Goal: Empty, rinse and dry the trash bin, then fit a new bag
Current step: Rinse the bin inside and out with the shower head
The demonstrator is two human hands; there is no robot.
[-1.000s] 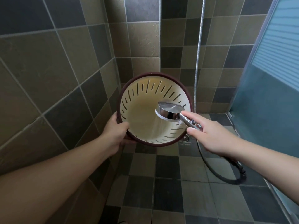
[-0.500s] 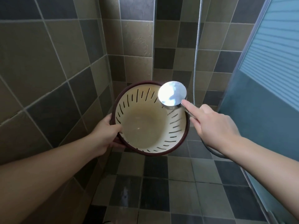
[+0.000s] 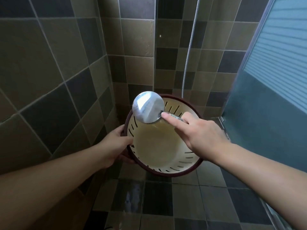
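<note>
Your left hand (image 3: pixel 116 146) grips the left rim of the trash bin (image 3: pixel 159 146), thumb hooked inside, holding it tilted above the wet floor (image 3: pixel 132 196). Your right hand (image 3: pixel 202 135) curls round the shower head (image 3: pixel 148 107) handle, index finger straight along it, over the far rim. Aimed past the rim, water may hit the wall; a wet rim could slip.

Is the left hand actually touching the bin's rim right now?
Touching. The head view shows the left hand gripping the trash bin at its dark rim, thumb hooked over the edge onto the cream inside, fingers underneath.
</note>
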